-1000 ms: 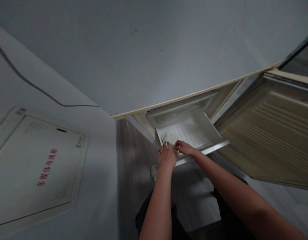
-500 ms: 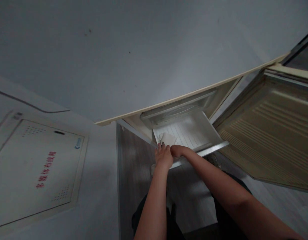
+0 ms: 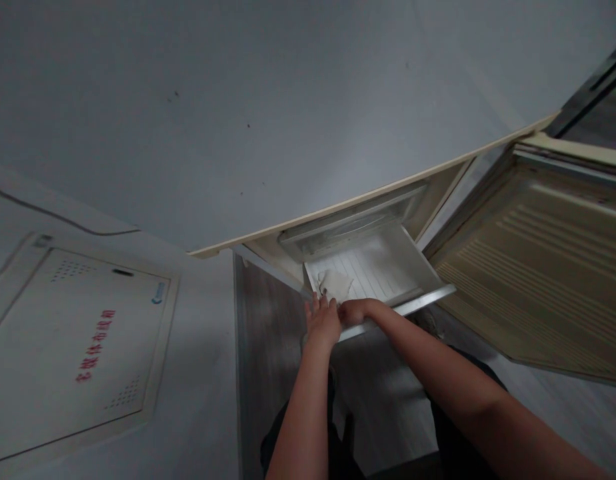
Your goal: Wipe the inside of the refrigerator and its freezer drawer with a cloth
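A pale drawer point(image 3: 383, 257) with a ribbed bottom is pulled out of a fridge compartment point(image 3: 283, 253). Inside its front left corner lies a crumpled white cloth point(image 3: 337, 284). My right hand point(image 3: 357, 311) is closed at the near edge of the cloth and appears to grip it; the fingertips are hidden. Right beside it, my left hand point(image 3: 324, 323) has its fingers apart over the drawer's left front corner, the tips by the cloth's lower left edge. Both forearms reach across the drawer's front rim point(image 3: 423, 300).
The fridge door point(image 3: 543, 260) hangs open on the right. A large grey-white surface point(image 3: 288, 100) fills the upper view. On the left is a wall panel point(image 3: 88, 347) with red lettering. Grey wood-look floor point(image 3: 268, 333) lies below, and my legs are under the arms.
Both hands have shifted slightly toward me, and the cloth has slid the same way. The drawer has stayed nearly in place, and the view has tilted a little.
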Action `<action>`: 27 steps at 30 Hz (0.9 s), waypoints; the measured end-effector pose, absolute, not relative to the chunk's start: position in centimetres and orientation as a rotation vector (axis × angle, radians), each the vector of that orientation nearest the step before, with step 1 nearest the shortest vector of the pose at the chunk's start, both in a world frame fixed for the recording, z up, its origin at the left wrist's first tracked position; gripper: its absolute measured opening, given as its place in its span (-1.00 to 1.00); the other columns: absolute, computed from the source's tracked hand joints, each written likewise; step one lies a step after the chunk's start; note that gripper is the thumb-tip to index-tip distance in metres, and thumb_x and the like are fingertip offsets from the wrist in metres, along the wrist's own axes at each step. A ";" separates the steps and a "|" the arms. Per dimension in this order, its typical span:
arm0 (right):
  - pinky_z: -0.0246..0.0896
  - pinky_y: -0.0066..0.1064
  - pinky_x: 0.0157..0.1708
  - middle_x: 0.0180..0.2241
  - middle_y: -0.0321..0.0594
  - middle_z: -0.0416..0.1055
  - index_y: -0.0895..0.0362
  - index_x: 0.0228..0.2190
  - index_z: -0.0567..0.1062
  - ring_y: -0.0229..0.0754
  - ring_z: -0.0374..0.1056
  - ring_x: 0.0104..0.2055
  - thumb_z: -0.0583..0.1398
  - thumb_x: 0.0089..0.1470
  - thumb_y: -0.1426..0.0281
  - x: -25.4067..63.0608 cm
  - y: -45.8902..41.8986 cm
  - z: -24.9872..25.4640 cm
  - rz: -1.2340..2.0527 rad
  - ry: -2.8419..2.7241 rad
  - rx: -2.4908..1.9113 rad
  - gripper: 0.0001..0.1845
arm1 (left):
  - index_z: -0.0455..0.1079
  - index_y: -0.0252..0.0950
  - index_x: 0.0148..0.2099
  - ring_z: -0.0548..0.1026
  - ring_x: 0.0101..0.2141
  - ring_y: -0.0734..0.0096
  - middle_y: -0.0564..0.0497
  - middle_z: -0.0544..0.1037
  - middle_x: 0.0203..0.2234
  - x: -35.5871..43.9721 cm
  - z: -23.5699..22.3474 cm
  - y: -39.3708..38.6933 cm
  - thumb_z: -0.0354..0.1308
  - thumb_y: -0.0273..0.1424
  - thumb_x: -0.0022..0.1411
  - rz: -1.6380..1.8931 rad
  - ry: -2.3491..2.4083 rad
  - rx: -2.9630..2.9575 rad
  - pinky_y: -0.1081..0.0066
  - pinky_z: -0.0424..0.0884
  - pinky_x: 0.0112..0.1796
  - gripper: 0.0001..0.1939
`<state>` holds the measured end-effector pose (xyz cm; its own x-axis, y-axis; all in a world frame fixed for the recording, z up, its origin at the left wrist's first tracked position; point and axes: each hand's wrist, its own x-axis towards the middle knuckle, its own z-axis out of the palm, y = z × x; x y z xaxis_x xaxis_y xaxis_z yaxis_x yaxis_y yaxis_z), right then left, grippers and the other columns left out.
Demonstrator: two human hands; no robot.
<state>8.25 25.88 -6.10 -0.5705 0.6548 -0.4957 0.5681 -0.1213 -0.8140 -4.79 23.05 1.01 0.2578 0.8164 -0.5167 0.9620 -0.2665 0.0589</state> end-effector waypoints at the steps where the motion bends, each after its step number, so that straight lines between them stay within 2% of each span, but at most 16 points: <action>1: 0.18 -0.41 -0.32 -0.61 -0.27 0.45 0.12 -0.70 0.50 -0.25 0.25 -0.51 0.29 -0.26 0.55 8.1 26.0 -6.1 1.822 -2.051 -1.410 -0.87 | 0.18 -0.26 0.33 -0.18 0.42 0.02 -0.14 0.15 0.38 -4.9 0.9 23.1 -0.10 -0.41 0.34 -0.546 1.617 2.179 -0.12 -0.13 0.33 -0.47; 7: 0.16 -0.43 -0.31 -0.69 -0.30 0.36 0.14 -0.78 0.38 -0.28 0.21 -0.53 0.26 -0.25 0.55 8.5 27.1 -6.0 1.818 -1.965 -1.454 -0.77 | 0.23 -0.21 0.29 -0.16 0.42 0.03 -0.10 0.21 0.35 -5.7 0.4 23.1 -0.07 -0.38 0.34 -0.482 1.586 2.200 -0.13 -0.16 0.33 -0.51; 10: 0.13 -0.43 -0.40 -0.69 -0.30 0.34 0.18 -0.70 0.44 -0.31 0.18 -0.57 0.22 -0.11 0.47 9.6 27.9 -5.3 1.783 -1.849 -1.492 -0.79 | 0.19 -0.22 0.31 -0.12 0.41 0.02 -0.13 0.24 0.33 -5.7 0.5 23.1 0.02 -0.28 0.34 -0.404 1.589 2.185 -0.12 -0.18 0.33 -0.48; 12: 0.16 -0.45 -0.41 -0.63 -0.28 0.38 0.21 -0.60 0.49 -0.32 0.22 -0.54 0.19 0.01 0.36 10.3 28.4 -4.3 1.738 -1.652 -1.494 -0.76 | 0.11 -0.28 0.35 -0.07 0.40 -0.03 -0.20 0.24 0.33 -5.5 0.9 23.2 0.05 -0.18 0.33 -0.315 1.616 2.129 -0.11 -0.16 0.32 -0.38; 14: 0.23 -0.47 -0.36 -0.56 -0.26 0.44 0.21 -0.52 0.51 -0.31 0.31 -0.47 0.23 0.01 0.24 10.7 28.8 -3.0 1.713 -1.233 -1.411 -0.73 | 0.04 -0.34 0.37 0.07 0.36 -0.06 -0.28 0.25 0.31 -5.2 1.4 23.5 0.10 -0.10 0.30 -0.147 1.659 2.061 -0.06 -0.05 0.30 -0.28; 17: 0.32 -0.45 -0.33 -0.43 -0.22 0.51 0.20 -0.43 0.55 -0.27 0.40 -0.39 0.38 -0.18 0.19 11.1 29.0 -1.0 1.686 -0.618 -1.150 -0.66 | 0.07 -0.32 0.33 0.39 0.17 0.02 -0.28 0.42 0.18 -4.7 2.0 24.2 0.23 -0.09 0.20 0.209 1.685 1.912 0.15 0.27 0.14 -0.22; 18: 0.33 -0.45 -0.34 -0.40 -0.22 0.52 0.18 -0.41 0.56 -0.27 0.41 -0.38 0.41 -0.23 0.19 11.2 29.0 -0.4 1.683 -0.523 -1.078 -0.64 | 0.13 -0.30 0.28 0.47 0.09 0.06 -0.24 0.49 0.10 -4.5 2.0 24.4 0.26 -0.11 0.18 0.325 1.679 1.854 0.22 0.34 0.05 -0.27; 20: 0.33 -0.47 -0.36 -0.40 -0.24 0.52 0.16 -0.40 0.56 -0.29 0.40 -0.39 0.44 -0.28 0.21 11.3 28.9 0.4 1.678 -0.420 -0.981 -0.62 | 0.26 -0.26 0.14 0.54 -0.05 0.15 -0.15 0.57 -0.05 -4.4 2.1 24.9 0.23 -0.20 0.20 0.524 1.654 1.767 0.31 0.39 -0.08 -0.49; 22: 0.33 -0.49 -0.37 -0.41 -0.27 0.51 0.15 -0.39 0.55 -0.30 0.39 -0.40 0.44 -0.28 0.23 11.3 28.9 0.9 1.669 -0.377 -0.930 -0.62 | 0.35 -0.25 -0.03 0.55 -0.15 0.23 -0.09 0.59 -0.18 -4.3 2.0 25.3 0.12 -0.31 0.27 0.679 1.617 1.729 0.36 0.38 -0.16 -0.75; 23: 0.32 -0.49 -0.37 -0.41 -0.28 0.50 0.14 -0.38 0.54 -0.30 0.39 -0.39 0.44 -0.28 0.23 11.3 28.9 1.0 1.656 -0.372 -0.918 -0.61 | 0.36 -0.25 -0.09 0.55 -0.19 0.25 -0.08 0.59 -0.23 -4.3 2.0 25.4 0.06 -0.35 0.29 0.743 1.608 1.711 0.38 0.37 -0.19 -0.83; 27: 0.28 -0.48 -0.40 -0.41 -0.38 0.45 0.08 -0.37 0.41 -0.31 0.36 -0.43 0.41 -0.20 0.19 10.4 28.1 1.0 1.475 -0.366 -0.958 -0.61 | 0.37 -0.26 -0.16 0.53 -0.27 0.28 -0.07 0.57 -0.33 -4.3 2.4 25.8 -0.06 -0.29 0.37 0.903 1.707 1.610 0.40 0.35 -0.24 -0.78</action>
<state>10.41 28.06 0.97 0.1243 0.9332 -0.3373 -0.6669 -0.1731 -0.7247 -4.33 25.75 2.37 -0.0671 0.9976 0.0176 0.5759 0.0243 0.8171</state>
